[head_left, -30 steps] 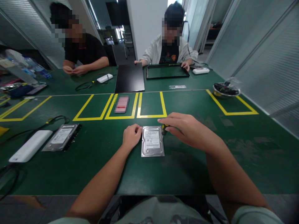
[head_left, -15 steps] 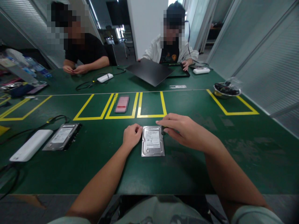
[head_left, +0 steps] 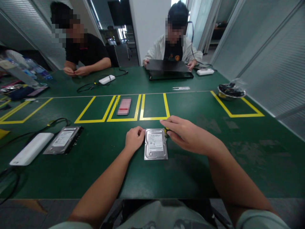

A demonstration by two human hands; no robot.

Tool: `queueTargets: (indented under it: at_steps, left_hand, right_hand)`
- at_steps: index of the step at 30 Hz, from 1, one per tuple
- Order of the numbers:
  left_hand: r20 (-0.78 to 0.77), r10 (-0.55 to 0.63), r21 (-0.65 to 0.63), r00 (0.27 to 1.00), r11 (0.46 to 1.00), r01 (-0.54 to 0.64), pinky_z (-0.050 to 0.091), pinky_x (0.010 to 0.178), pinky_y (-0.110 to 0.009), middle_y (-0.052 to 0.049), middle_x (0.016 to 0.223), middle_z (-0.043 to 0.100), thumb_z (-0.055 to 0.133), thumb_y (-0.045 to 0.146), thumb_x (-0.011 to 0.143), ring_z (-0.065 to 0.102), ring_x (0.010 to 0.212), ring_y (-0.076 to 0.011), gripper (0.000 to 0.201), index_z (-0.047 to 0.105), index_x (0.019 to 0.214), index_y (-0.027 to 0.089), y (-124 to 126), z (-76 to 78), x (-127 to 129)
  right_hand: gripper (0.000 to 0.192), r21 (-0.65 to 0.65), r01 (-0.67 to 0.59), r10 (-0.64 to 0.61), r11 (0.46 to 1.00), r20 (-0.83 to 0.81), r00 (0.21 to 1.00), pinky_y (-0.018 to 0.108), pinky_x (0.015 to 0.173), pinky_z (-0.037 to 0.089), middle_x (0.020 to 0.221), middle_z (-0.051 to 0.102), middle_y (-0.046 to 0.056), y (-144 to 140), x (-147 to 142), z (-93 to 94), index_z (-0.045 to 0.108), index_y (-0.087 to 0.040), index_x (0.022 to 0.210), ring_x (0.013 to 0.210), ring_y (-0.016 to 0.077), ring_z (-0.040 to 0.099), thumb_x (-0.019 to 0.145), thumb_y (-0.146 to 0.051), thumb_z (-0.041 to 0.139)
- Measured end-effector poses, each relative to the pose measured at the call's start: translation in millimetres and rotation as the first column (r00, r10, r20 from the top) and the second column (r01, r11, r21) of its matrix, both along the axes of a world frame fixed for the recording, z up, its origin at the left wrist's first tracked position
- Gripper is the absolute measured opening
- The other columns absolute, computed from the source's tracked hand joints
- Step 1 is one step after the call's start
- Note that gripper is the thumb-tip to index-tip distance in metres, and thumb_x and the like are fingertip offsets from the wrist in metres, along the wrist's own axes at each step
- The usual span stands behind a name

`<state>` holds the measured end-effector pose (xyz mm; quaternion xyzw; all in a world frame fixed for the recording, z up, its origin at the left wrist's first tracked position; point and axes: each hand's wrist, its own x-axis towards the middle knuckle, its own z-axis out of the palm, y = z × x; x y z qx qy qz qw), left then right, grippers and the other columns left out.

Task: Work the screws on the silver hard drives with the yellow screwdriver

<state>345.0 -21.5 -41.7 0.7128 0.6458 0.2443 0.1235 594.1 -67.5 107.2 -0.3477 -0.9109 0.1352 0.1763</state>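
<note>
Resting curled against the left edge of the flat silver metal hard drive, the left hand steadies it on the green table mat. At the drive's one o'clock corner, the right hand pinches a small yellow-and-black screwdriver.

I find bare table right of the hard drive; leftward, a second drive and white box obstruct passage.

The white label on the near hard drive carries print too small to read; likewise the left hard drive.
</note>
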Motion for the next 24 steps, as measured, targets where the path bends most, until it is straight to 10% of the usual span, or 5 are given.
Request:
queueTargets:
  at_steps: [24]
  left_hand:
    - [-0.006,0.004,-0.009,1.0,1.0,-0.004,0.036,0.063,-0.028,-0.002,0.072,0.066,0.049,0.037,0.089,0.057,0.069,-0.0177,0.026,0.063,0.075,0.021,-1.2,2.0,1.2]
  right_hand:
    - [0.017,0.04,0.066,-0.067,0.997,0.022,0.998,0.031,0.078,0.046,0.094,0.064,0.008,4.6,0.4,4.1,0.066,-0.015,0.101,0.087,0.0197,0.06,0.096,-0.021,0.052]
